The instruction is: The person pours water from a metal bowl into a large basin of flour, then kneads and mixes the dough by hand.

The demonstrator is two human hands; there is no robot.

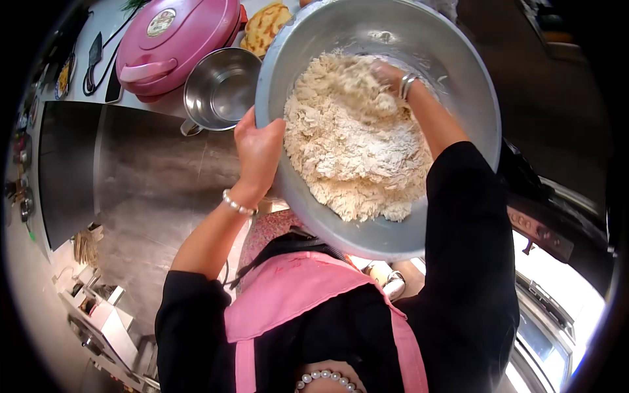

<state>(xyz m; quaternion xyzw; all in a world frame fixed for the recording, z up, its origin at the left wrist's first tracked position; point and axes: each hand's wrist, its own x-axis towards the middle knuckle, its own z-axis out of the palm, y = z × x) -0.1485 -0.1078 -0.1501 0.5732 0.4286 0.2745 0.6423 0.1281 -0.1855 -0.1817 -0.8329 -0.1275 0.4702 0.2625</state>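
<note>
A large grey metal bowl holds a heap of shaggy, crumbly dough with loose white flour on top. My left hand grips the bowl's left rim, its fingers wrapped over the edge. Inside the bowl, at the upper right of the heap, is my right hand, with silver bangles at the wrist. Its fingers are blurred and partly hidden by the dough, so their pose does not show.
Left of the bowl stands an empty steel pot, close to a round pink appliance on the white counter. Browned flatbread lies behind the pot. A black spatula and a cable are at the far left.
</note>
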